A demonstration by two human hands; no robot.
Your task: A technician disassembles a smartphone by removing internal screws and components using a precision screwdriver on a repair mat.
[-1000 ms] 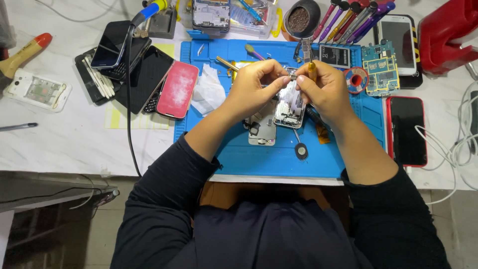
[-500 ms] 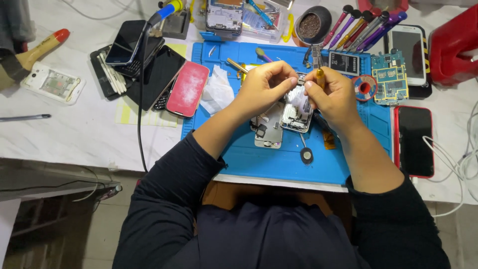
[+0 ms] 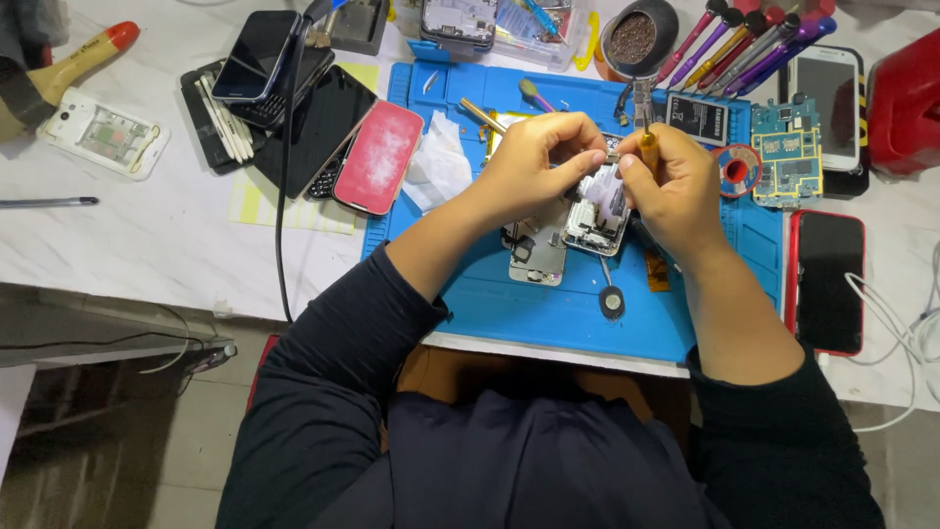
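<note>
Both our hands meet above the blue mat (image 3: 548, 294): left hand (image 3: 537, 157) fingers pinch a white wad (image 3: 602, 191), right hand (image 3: 671, 186) fingers grip a yellow-handled tool (image 3: 647, 147).

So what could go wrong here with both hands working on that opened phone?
The right hand holds a yellow-handled tool just above the opened phone; a slip could scratch its exposed parts. The left hand pinches something small over the blue mat, and it could drop among the loose parts there. The small round black piece lies near the mat's front edge, where a forearm might knock it off.
</note>
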